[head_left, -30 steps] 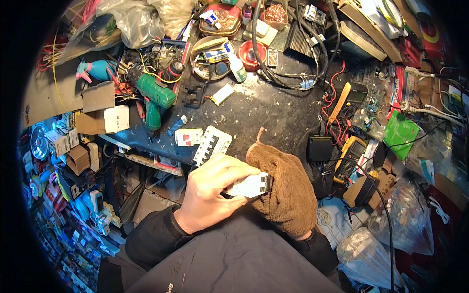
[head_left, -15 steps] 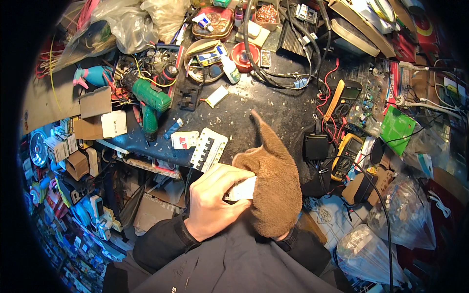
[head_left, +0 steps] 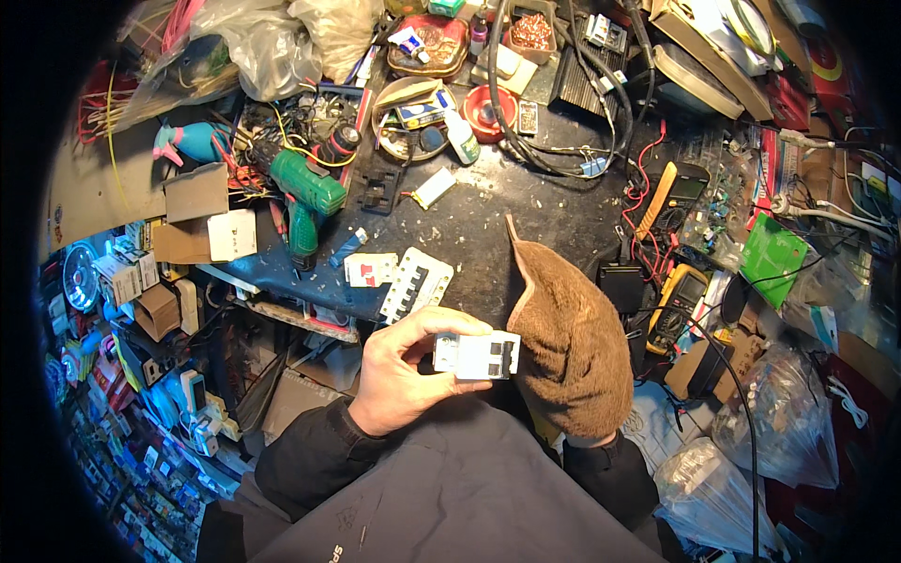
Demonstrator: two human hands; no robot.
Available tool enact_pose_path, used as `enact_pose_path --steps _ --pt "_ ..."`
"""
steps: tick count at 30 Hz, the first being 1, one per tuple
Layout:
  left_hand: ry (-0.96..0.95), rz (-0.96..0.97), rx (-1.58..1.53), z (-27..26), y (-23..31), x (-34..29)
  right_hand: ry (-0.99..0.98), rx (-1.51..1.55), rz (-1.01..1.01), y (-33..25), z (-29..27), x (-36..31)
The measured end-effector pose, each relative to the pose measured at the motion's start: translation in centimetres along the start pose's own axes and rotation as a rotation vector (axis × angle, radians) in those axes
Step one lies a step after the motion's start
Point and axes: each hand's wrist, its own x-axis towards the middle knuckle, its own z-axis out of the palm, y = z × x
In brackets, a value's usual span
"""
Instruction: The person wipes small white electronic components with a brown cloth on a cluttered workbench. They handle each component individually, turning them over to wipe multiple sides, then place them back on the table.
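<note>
In front of my body, my left hand (head_left: pixel 399 377) pinches a small white circuit breaker (head_left: pixel 475 356) between thumb and fingers, its black switches facing up. A brown cloth (head_left: pixel 574 342) covers my right hand (head_left: pixel 591 440), of which only skin by the wrist shows. The cloth goes along with that hand, though its fingers are hidden beneath. A narrow gap separates cloth and breaker. Just beyond my left hand, a wider white breaker block (head_left: pixel 418 285) with black switches lies at the bench edge, beside a white breaker with red switches (head_left: pixel 372 270).
On the dark bench (head_left: pixel 479 225) lie a green power drill (head_left: pixel 305 197), a flat white pack (head_left: pixel 433 189) and a round tray of bottles (head_left: pixel 385 117). To the right are a yellow multimeter (head_left: pixel 678 305), red leads, a green board (head_left: pixel 772 260) and plastic bags (head_left: pixel 779 413).
The cloth and my right hand have drawn away to the right from the breaker. More of the breaker, with its black switches, now shows in my left hand. The whole view has shifted slightly.
</note>
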Motion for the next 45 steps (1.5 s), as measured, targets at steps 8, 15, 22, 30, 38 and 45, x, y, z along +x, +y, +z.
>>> enact_pose_path --steps 8,15,22,30,38,45 --pt "-0.021 0.031 -0.007 -0.1 -0.6 0.1 -0.060 -0.666 -0.324 -6.4 1.8 0.5" --pt "-0.009 0.016 0.004 0.0 -0.5 0.0 -0.069 -0.738 -0.399 -10.4 2.3 2.4" --pt "0.014 0.023 0.009 0.2 -0.4 -0.1 -0.056 -0.685 -0.399 -9.2 2.1 0.7" --pt "0.045 0.042 0.133 0.3 -0.4 -0.3 -0.076 -0.579 -0.372 -6.9 2.7 -0.7" --pt "0.042 0.022 0.064 0.5 -0.6 -0.6 -0.078 -0.545 -0.372 -5.9 3.0 -1.1" --pt "0.044 0.024 0.142 0.5 -0.6 -0.8 -0.054 -0.617 -0.405 -7.3 3.2 -0.2"
